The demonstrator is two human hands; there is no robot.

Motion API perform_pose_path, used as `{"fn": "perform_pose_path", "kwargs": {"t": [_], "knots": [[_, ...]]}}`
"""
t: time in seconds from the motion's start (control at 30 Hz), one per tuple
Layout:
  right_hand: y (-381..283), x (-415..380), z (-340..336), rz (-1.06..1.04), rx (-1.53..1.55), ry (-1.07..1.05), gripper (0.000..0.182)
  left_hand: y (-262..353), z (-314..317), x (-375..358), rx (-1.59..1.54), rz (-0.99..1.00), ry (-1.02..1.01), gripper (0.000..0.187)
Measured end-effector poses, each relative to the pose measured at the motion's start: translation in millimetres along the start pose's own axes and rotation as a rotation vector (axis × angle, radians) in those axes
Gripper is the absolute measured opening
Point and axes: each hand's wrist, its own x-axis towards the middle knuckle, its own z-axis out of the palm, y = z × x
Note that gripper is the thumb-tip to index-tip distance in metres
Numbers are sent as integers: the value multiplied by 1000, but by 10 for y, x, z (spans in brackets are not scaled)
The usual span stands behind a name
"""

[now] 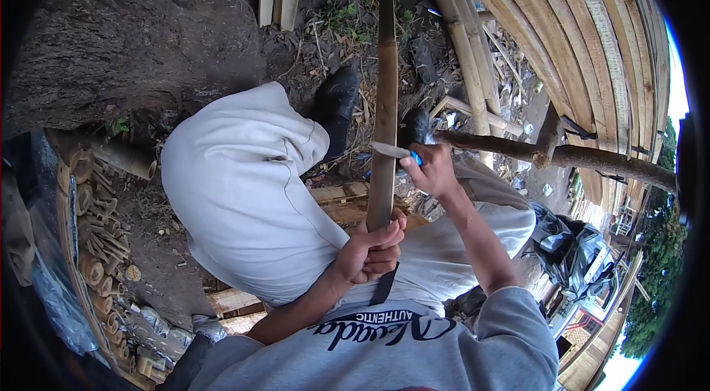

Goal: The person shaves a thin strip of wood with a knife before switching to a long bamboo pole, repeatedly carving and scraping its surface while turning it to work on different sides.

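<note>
A long, flat bamboo strip point(385, 106) points away from my body, its far end running out at the top of the view. My left hand point(370, 249) is closed around its near end, close to my lap. In my right hand point(430, 171) is a knife point(390, 149) with a blue handle, fingers wrapped round it. The pale blade lies crosswise over the strip, about midway between my left hand and the far part. A dark band point(384, 284) shows below my left hand, against my trousers.
A thick trunk point(133, 36) stands at the upper left. Bamboo pieces point(92, 269) are stacked at the left. Long curved slats point(562, 29) lean at the upper right above a horizontal pole point(592, 158). Black plastic bags point(569, 250) lie at the right.
</note>
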Motion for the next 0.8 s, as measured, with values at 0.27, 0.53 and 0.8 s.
{"fn": "perform_pose_path", "kwargs": {"t": [0.27,0.53,0.8], "knots": [[-216,-5,-28,-107,273,-188,55,12,-12,-25,-46,2,-24,13],[355,625,-171,461,73,-13,75,-20,29,-12,119,-13,60,15],[-413,-57,-93,251,316,-79,52,-11,11,-25,57,-11,1,21]]}}
